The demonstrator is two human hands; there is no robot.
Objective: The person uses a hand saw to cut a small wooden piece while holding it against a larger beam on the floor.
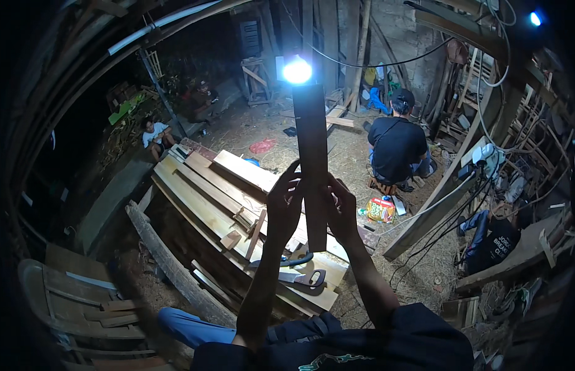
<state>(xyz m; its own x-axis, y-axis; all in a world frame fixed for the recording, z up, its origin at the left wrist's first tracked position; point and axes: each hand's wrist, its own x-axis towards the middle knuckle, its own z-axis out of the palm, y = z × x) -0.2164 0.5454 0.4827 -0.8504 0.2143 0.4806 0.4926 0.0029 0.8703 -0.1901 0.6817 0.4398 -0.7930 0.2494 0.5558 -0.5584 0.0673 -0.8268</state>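
I hold a long, narrow wooden board [312, 142] up in front of me, its far end close beneath a glaring lamp [297, 70]. My left hand [285, 199] grips the board's left edge, fingers bent against it. On the opposite edge, my right hand [341, 209] closes with thumb and fingers. The side facing me is in shadow. Beneath the board's near end, a handsaw [307, 278] with a dark handle lies on pale planks [207, 201]. A dark curved handle [296, 260] lies beside the saw, partly covered by the board.
A person in black [396, 145] sits ahead to the right, back turned. Another person [156, 136] sits far left. A slanted wooden post [433, 195] with hanging cables [482, 154] stands at right. A colourful package [381, 210] lies on the straw-strewn ground. A curved timber [176, 266] lies left.
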